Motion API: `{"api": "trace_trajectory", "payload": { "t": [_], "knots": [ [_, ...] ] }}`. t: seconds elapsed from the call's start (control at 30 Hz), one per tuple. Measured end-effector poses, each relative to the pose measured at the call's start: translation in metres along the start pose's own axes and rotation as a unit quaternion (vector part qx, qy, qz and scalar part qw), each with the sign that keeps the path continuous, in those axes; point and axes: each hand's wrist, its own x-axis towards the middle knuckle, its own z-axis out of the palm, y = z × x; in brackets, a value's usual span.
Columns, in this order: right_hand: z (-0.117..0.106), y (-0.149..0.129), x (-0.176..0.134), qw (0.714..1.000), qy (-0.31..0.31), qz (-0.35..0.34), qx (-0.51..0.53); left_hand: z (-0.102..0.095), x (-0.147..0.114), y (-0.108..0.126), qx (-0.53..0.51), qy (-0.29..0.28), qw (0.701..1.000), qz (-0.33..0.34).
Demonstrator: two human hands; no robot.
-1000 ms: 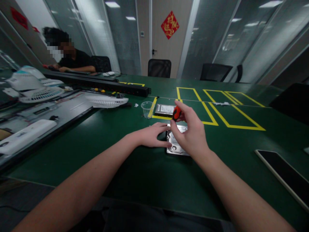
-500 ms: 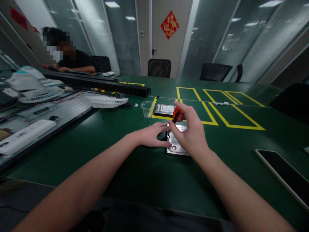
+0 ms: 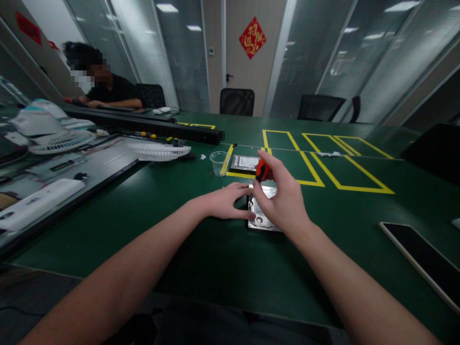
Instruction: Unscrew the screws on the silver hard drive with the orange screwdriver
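On the green table in front of me lies a hard drive (image 3: 264,221), its silver metal face up. My left hand (image 3: 226,200) rests at its left side, thumb on the near part and fingers at the far corner, steadying it. Above the drive, my right hand (image 3: 285,199) grips the red and black handle of a screwdriver (image 3: 263,169) between thumb and fingers. The screwdriver's tip is hidden behind the hand. Part of the drive's right side is also covered by my right hand. Just beyond it sits a second hard drive (image 3: 244,163), label up.
A clear plastic cup (image 3: 219,165) stands left of the second drive. Yellow tape rectangles (image 3: 359,188) mark the table. A phone (image 3: 424,258) lies at right. Fan parts (image 3: 158,151), a large panel (image 3: 104,165) and a long black bar (image 3: 161,129) occupy the left. A person (image 3: 115,93) sits beyond.
The screwdriver handle has turned a little in my right fingers, and the thumb has shifted slightly. My left hand and the hard drive stay in place.
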Motion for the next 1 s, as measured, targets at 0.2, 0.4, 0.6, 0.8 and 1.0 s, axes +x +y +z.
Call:
{"api": "trace_trajectory", "payload": {
  "t": [0.2,0.4,0.6,0.8,1.0],
  "knots": [
    [-0.0006,-0.0012,0.0002,1.000,-0.004,0.007,0.000,0.0015,0.0005,-0.0013,0.004,0.001,1.000,-0.006],
    [-0.0016,-0.0012,0.0006,1.000,-0.001,0.004,-0.010,0.0026,0.0001,-0.0040,0.004,0.004,1.000,0.004],
    [-0.0015,0.0008,0.0010,1.000,0.011,0.004,-0.026,0.0017,0.0004,-0.0021,0.008,0.001,1.000,-0.001],
    [-0.0010,0.0000,0.0010,1.000,0.015,-0.004,-0.025,0.0008,0.0000,-0.0026,0.006,-0.002,1.000,0.003],
    [-0.0017,-0.0018,0.0015,1.000,0.006,-0.003,-0.020,0.0003,0.0000,-0.0008,0.001,-0.005,1.000,-0.006]
  ]
}}
